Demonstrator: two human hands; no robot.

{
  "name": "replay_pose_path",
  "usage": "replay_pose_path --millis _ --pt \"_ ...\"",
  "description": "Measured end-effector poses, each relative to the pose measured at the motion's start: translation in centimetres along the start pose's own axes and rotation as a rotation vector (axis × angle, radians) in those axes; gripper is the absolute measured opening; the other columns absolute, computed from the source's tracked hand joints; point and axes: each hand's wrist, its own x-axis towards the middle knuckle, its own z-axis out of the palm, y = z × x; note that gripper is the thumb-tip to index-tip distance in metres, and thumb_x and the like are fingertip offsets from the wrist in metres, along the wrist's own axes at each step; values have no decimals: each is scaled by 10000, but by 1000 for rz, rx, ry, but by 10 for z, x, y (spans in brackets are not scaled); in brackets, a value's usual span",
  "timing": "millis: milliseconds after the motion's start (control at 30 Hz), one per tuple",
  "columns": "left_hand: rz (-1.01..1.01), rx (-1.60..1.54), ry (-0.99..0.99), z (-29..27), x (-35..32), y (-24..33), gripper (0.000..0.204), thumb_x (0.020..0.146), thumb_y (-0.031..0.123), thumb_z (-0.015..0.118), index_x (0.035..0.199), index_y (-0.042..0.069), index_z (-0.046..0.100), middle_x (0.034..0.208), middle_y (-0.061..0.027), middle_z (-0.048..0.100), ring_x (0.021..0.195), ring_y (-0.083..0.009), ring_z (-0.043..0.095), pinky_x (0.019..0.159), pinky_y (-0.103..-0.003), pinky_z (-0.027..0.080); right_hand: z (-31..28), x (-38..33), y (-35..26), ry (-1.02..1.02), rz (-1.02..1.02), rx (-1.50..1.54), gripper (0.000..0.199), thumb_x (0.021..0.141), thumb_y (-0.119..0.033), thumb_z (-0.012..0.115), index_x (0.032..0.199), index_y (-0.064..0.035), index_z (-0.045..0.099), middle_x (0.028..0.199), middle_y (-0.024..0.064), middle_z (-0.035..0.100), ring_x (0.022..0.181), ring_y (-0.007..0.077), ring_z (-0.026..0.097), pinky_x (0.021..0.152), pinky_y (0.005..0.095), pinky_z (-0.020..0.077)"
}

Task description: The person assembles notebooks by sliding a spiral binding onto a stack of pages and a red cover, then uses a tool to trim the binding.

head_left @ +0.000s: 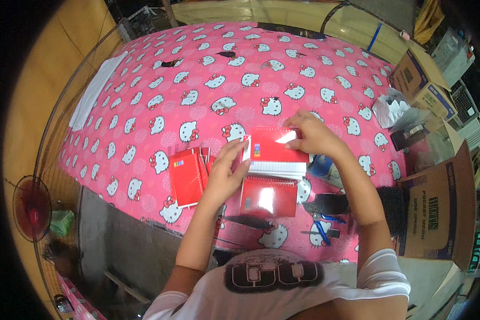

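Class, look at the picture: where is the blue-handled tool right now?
In the head view, the blue-handled tool lies on the pink cover toward the lower right, between the lower red notebook and the open cardboard box.

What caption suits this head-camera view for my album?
Red spiral notebook in the right hand, left hand at its edge, more red notebooks on a pink cat-print tablecloth.

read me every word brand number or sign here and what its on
I won't copy wording, only say where it stands:
Open cardboard box: large dark lettering, readable.
Upper cardboard box: dark print, blurred.
White shirt: large dark characters, readable.
Upper red notebook: coloured label, too small.
Left red notebook: coloured label, too small.
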Motion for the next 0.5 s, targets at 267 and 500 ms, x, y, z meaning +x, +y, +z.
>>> replay_pose_path --millis 267,500 --pt "-152 -201 72 -5 -32 3 434 886 118 611 1301 59 497 1321 -125 497 1256 -270 444 1048 -372 344 6 -7 -11 -98 -36 167 615 705 -121 760 1271 -48 529 1201 191 563 1140 354 527 965 408 422" --pt "-292 -432 166 0 -59 -5 471 877 49 602 1325 70 457 1292 -115 490 1168 -223 497 973 -340 420 16 -38 -59 394 -163 -291 524 728 -126 712 1229 -80 569 1268 158 521 1149 335 510 910 402 455"
